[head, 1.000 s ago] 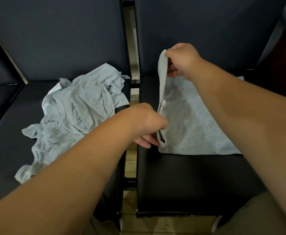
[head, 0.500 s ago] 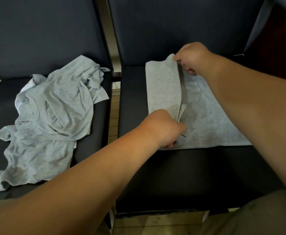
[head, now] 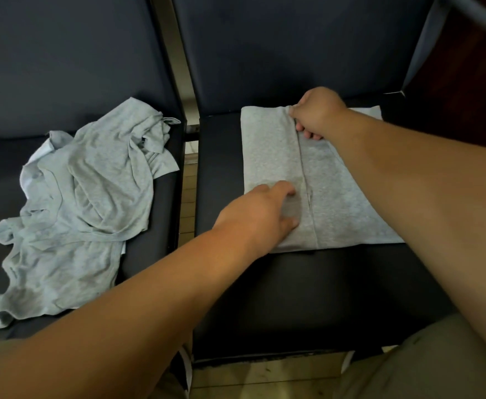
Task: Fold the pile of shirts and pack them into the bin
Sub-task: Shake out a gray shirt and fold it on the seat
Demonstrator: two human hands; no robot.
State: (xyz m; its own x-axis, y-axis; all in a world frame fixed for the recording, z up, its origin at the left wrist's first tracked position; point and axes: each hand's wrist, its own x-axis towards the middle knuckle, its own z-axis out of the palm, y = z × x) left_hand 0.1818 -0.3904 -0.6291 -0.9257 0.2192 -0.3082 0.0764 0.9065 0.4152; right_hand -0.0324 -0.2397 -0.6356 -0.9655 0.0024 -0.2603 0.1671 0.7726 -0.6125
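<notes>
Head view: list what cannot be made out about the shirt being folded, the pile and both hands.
Left hand: head view, motion blur smears the fingertips; grip on the gray shirt unclear.
Right hand: pinches the shirt's far edge; its own knuckles hide the fingertips.
Gray shirt: right forearm covers its right side.
Shirt pile: crumpled folds hide the count.
Bin: nowhere in frame.
</notes>
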